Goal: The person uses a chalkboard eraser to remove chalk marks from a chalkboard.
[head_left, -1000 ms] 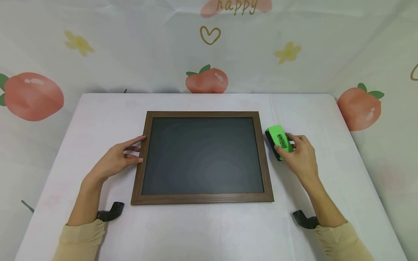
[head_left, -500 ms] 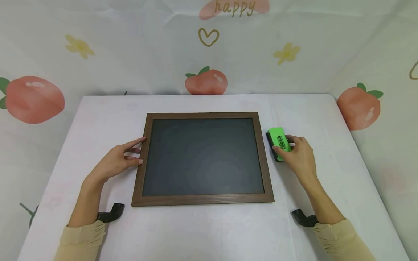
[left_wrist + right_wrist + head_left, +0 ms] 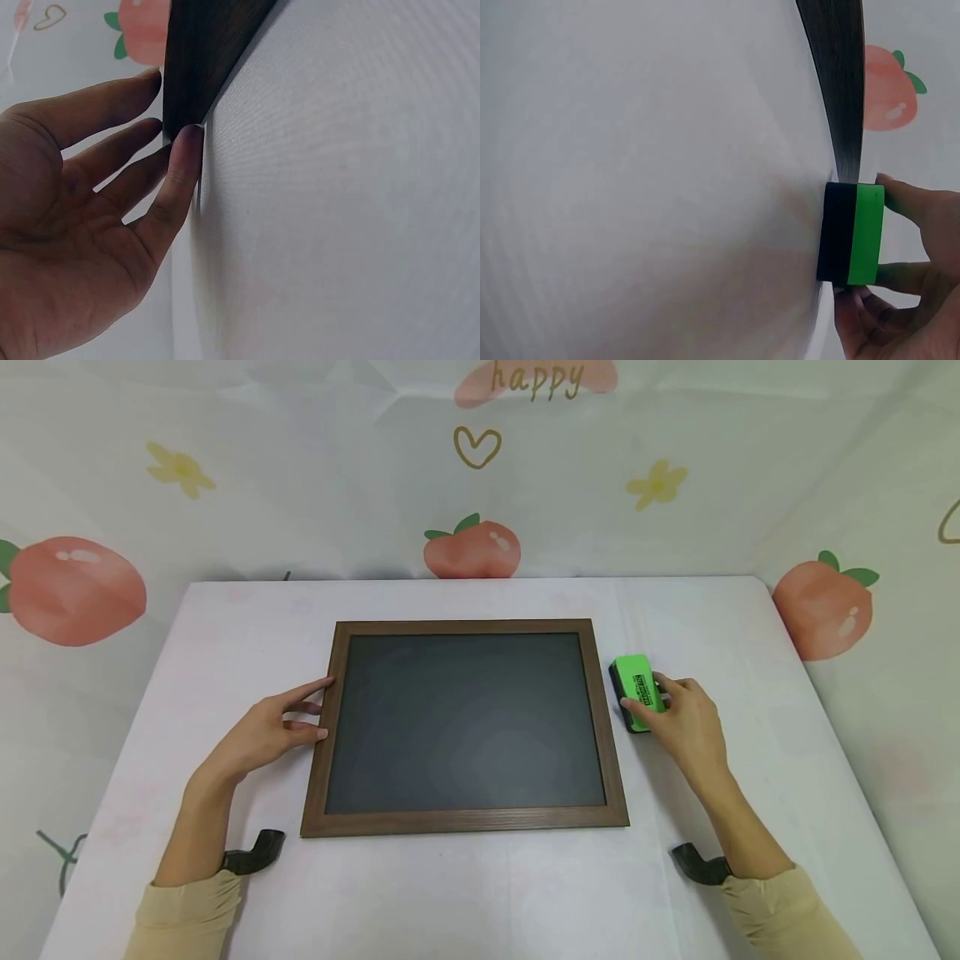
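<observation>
A blackboard (image 3: 465,722) in a brown wooden frame (image 3: 465,821) lies flat on the white table. My left hand (image 3: 258,735) rests at its left side, with fairly straight fingertips touching the outer edge of the frame. Right of the board is a green and black eraser (image 3: 637,681), printed with dark lettering. Thumb and fingers of my right hand (image 3: 690,718) hold it from either side. Seen from the right wrist, the eraser (image 3: 866,232) has its black side towards the table; whether it touches the surface is hard to tell.
A black curved piece (image 3: 257,852) is at the left wrist and another such piece (image 3: 699,864) at the right. Behind the table hangs a white cloth (image 3: 337,468) printed with peaches, flowers and hearts.
The eraser has turned a little straighter and shifted slightly left and towards me, with the right hand on it. My left hand stays at the frame. The head view has tilted slightly.
</observation>
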### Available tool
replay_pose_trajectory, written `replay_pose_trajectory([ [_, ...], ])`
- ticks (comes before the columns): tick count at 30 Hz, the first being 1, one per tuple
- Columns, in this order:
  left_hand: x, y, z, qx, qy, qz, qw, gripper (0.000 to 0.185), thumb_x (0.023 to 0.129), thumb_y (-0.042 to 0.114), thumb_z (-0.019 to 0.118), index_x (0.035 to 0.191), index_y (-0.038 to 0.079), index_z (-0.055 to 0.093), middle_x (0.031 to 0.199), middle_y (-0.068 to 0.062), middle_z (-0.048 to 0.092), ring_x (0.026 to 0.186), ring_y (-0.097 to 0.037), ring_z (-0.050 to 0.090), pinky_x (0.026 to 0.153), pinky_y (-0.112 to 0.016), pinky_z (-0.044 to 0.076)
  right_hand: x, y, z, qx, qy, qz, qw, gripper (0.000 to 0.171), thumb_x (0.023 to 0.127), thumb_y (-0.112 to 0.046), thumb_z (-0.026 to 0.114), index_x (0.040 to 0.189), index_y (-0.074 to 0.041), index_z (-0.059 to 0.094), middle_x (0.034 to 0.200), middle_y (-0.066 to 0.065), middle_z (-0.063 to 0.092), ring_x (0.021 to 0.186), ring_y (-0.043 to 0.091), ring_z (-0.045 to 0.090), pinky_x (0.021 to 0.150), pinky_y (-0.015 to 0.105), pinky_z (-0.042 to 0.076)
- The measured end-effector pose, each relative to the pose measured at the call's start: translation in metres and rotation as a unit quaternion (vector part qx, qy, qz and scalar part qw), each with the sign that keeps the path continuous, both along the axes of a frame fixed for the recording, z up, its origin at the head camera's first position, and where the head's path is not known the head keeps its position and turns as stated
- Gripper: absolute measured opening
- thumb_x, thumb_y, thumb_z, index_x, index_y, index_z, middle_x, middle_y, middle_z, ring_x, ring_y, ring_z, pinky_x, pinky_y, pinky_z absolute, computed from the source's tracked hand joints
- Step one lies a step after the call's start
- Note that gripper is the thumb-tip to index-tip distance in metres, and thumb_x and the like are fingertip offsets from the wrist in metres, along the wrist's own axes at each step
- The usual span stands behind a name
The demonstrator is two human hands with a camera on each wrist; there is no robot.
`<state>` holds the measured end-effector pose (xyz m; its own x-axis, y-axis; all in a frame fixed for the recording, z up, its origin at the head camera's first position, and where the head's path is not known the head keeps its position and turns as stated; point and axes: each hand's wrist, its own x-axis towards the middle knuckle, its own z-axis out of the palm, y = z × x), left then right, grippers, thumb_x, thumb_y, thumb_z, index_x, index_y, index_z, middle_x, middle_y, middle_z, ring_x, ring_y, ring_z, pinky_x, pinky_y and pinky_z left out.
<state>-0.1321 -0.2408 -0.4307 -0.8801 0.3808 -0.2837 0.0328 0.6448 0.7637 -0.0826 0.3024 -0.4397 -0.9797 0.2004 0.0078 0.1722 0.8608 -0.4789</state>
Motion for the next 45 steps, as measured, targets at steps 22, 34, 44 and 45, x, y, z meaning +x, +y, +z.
replay_pose_trajectory([
  [22, 0.003, -0.007, 0.001, -0.119, 0.134, 0.013, 0.9838, 0.072, 0.088, 0.007, 0.072, 0.152, 0.008, 0.039, 0.144, -0.027, 0.048, 0.113, -0.05, 0.056, 0.091, -0.064, 0.044, 0.001, 0.061, 0.005, 0.018, -0.022, 0.142, 0.989, 0.064, 0.099, -0.041, 0.059, 0.145, 0.002, 0.046, 0.138, 0.03, 0.049, 0.12, 0.05, 0.048, 0.095, 0.065, 0.036],
  [34, 0.005, -0.018, 0.002, -0.178, 0.158, 0.006, 0.9713, 0.088, 0.093, 0.039, 0.069, 0.159, 0.01, 0.019, 0.162, -0.025, 0.01, 0.147, -0.05, 0.005, 0.106, -0.073, 0.017, -0.004, 0.079, -0.007, 0.039, 0.072, 0.173, 0.981, 0.067, 0.094, -0.03, 0.068, 0.149, -0.002, 0.042, 0.152, 0.025, 0.038, 0.135, 0.051, 0.036, 0.11, 0.061, 0.026],
  [44, 0.005, -0.027, -0.002, -0.234, 0.168, 0.023, 0.9574, 0.093, 0.095, 0.052, 0.059, 0.159, 0.006, 0.011, 0.161, -0.028, 0.0, 0.145, -0.053, -0.003, 0.108, -0.073, 0.008, -0.011, 0.094, -0.007, 0.055, 0.047, 0.164, 0.984, 0.079, 0.095, -0.038, 0.066, 0.157, -0.008, 0.027, 0.159, 0.025, 0.023, 0.146, 0.047, 0.017, 0.116, 0.058, 0.013],
  [45, 0.005, -0.028, -0.002, -0.237, 0.17, 0.021, 0.9563, 0.093, 0.095, 0.053, 0.059, 0.159, 0.006, 0.011, 0.161, -0.028, -0.001, 0.145, -0.053, -0.003, 0.108, -0.072, 0.006, -0.011, 0.095, -0.007, 0.059, 0.042, 0.166, 0.983, 0.08, 0.095, -0.039, 0.064, 0.158, -0.009, 0.025, 0.16, 0.025, 0.019, 0.147, 0.047, 0.013, 0.116, 0.059, 0.011],
])
